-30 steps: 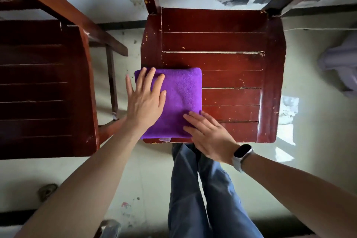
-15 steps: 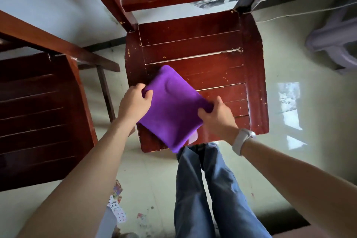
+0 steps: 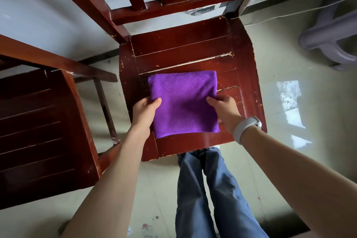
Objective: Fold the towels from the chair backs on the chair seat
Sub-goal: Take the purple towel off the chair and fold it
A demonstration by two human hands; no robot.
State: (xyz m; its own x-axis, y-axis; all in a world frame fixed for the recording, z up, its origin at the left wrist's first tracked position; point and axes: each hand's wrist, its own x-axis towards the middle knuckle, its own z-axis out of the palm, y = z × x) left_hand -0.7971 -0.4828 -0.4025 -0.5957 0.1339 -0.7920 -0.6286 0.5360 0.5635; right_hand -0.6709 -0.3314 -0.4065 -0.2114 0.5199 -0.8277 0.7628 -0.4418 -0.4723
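A folded purple towel point(image 3: 183, 102) lies as a flat square on the seat of a dark red wooden chair point(image 3: 247, 75). My left hand point(image 3: 144, 111) grips the towel's left edge, thumb on top and fingers underneath. Along the right edge my right hand point(image 3: 225, 110) holds the towel the same way; a white watch sits on that wrist. The slatted chair back point(image 3: 173, 4) above carries no towel.
A second dark red chair point(image 3: 38, 131) stands close on the left, its back rail point(image 3: 54, 62) reaching toward the first chair. A pale plastic stool point(image 3: 332, 35) sits at the right. My legs in blue jeans point(image 3: 208, 189) stand before the seat on a glossy floor.
The towel lay at the seat's front left under flat hands, was picked up and turned, and now lies square in the middle of the seat with both hands gripping its sides.
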